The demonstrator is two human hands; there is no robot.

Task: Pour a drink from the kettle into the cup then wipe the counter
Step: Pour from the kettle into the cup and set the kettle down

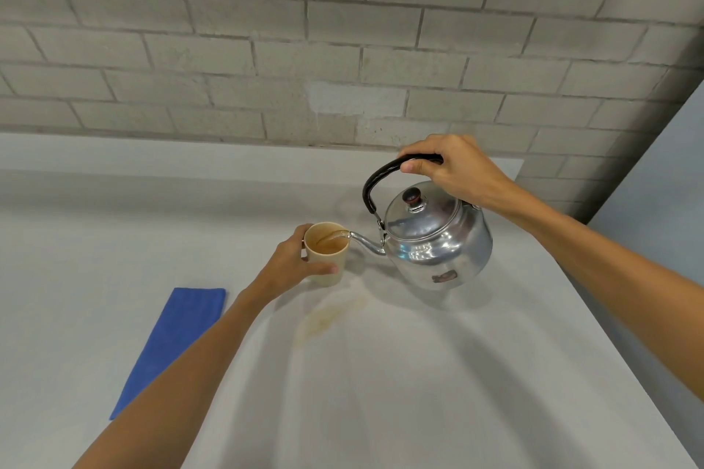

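The right hand grips the tilted kettle by its handle, the left hand clasps the cup mid-worktop; better tilt slowly, spout over the rim

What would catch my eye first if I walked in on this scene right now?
Most likely the shiny metal kettle, tipped by the right hand on its black handle, sending a thin brown stream into the paper cup that the left hand steadies. Next, the brownish spill on the pale counter just in front of the cup. A folded blue cloth lies to the left, untouched.
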